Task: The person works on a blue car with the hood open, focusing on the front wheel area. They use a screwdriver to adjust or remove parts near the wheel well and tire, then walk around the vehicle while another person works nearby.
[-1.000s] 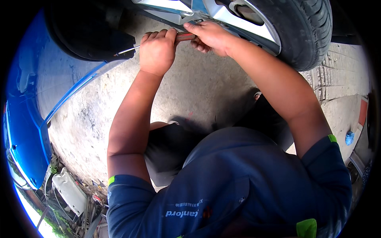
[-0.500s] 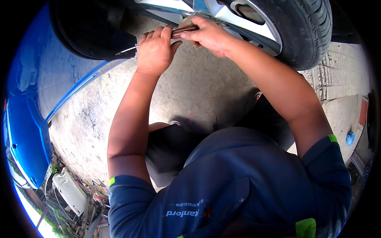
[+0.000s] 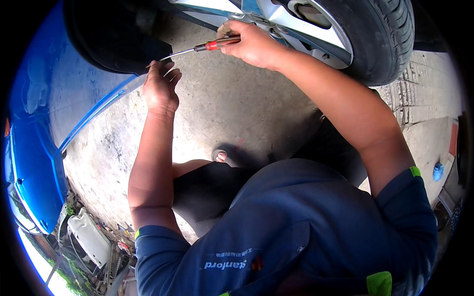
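Observation:
My right hand (image 3: 249,42) is closed round the handle of a screwdriver (image 3: 213,45) with a red and dark grip, beside the wheel. Its thin metal shaft slants left and down toward the edge of a blue car body panel (image 3: 101,106). At the far end of the shaft is my left hand (image 3: 162,89), its thumb side and forefinger gathered round the tip while the other fingers stand slightly bent and apart. The fingers partly cover the tip, so what it touches is hidden. Just behind that hand lies the black wheel-arch liner (image 3: 113,39).
A tyre (image 3: 380,39) on a silver spoked wheel (image 3: 284,19) stands at the upper right. Concrete floor (image 3: 222,103) lies beneath my arms. Scrap parts and a white panel (image 3: 90,237) are piled at lower left; a small blue object (image 3: 438,171) sits far right.
My left hand has come off the handle area and moved left and down along the shaft to the tip. The screwdriver's red grip now shows. My right hand stays almost in place.

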Demonstrator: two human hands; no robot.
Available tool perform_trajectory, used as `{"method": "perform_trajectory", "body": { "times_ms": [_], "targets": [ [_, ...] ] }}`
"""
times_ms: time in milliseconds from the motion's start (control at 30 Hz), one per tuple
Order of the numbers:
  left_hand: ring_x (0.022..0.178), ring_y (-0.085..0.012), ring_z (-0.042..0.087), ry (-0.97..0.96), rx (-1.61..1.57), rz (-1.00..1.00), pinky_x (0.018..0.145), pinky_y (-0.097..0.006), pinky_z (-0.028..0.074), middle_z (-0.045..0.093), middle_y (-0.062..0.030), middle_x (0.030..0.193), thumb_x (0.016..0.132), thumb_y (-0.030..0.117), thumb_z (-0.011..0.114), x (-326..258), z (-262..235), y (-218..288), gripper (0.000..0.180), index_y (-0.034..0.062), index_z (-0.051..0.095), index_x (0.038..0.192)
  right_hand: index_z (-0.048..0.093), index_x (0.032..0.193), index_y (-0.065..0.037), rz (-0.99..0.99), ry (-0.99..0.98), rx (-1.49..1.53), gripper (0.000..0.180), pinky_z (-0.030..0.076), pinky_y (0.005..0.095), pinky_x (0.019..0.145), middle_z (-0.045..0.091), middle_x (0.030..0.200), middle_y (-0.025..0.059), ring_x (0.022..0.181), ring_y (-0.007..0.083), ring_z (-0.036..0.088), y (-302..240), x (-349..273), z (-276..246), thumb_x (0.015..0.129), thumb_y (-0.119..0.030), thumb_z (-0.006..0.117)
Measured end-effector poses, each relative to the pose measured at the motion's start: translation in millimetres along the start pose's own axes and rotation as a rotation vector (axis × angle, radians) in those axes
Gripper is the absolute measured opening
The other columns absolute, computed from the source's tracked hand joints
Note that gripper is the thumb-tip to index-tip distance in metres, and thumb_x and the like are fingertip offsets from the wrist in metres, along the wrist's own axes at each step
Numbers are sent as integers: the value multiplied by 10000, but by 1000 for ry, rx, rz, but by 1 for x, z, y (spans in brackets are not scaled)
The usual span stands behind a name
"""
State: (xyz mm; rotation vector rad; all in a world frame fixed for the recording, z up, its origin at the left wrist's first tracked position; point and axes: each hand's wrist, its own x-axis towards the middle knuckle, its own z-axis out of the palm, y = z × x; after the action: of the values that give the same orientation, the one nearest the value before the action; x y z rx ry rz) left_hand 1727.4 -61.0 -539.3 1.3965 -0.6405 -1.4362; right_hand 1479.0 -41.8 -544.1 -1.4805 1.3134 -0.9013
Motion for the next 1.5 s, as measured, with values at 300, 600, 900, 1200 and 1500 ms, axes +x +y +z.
{"method": "perform_trajectory", "body": {
  "times_ms": [300, 600, 900, 1200, 1500],
  "targets": [
    [683, -238, 600, 36, -102, 12, 691, -352, 539, 679, -122, 902, 1057, 350, 381, 17, 1, -12, 330, 81, 554, 1135, 579, 1094, -150, -263, 185, -357, 333, 523, 421, 784, 552, 1075, 101, 961, 325, 626, -3, -13, 11, 795, -20, 647],
    [680, -233, 610, -138, -37, -53, 695, -349, 538, 681, -140, 904, 1060, 333, 361, 7, 5, -17, 355, 48, 559, 1137, 559, 1146, -63, -40, -80, -731, 333, 527, 454, 809, 613, 1066, 158, 992, 352, 637, -15, -20, -10, 826, -66, 646],
    [959, -319, 590, -272, 320, -338, 909, -407, 506, 600, -215, 1135, 1063, 332, 302, 28, -18, -51, 466, -43, 493, 1263, 575, 1073, -14, 143, -380, -854, 205, 522, 480, 788, 657, 973, 181, 934, 367, 653, -44, -37, -27, 888, -98, 544],
    [822, -159, 628, -339, 674, 146, 767, -281, 508, 677, -81, 953, 1012, 253, 535, 44, -47, -63, 299, 24, 617, 1185, 607, 1091, 23, 89, -308, -865, 249, 531, 466, 832, 676, 1022, 192, 982, 366, 654, -35, -37, -36, 879, -70, 514],
    [832, -145, 605, -365, 998, 79, 790, -269, 492, 664, -82, 976, 1002, 235, 549, 38, -33, -61, 320, -1, 615, 1207, 608, 1089, 23, 103, -288, -857, 253, 531, 461, 836, 683, 1012, 188, 972, 365, 659, -35, -38, -39, 884, -97, 522]
  ]
}}
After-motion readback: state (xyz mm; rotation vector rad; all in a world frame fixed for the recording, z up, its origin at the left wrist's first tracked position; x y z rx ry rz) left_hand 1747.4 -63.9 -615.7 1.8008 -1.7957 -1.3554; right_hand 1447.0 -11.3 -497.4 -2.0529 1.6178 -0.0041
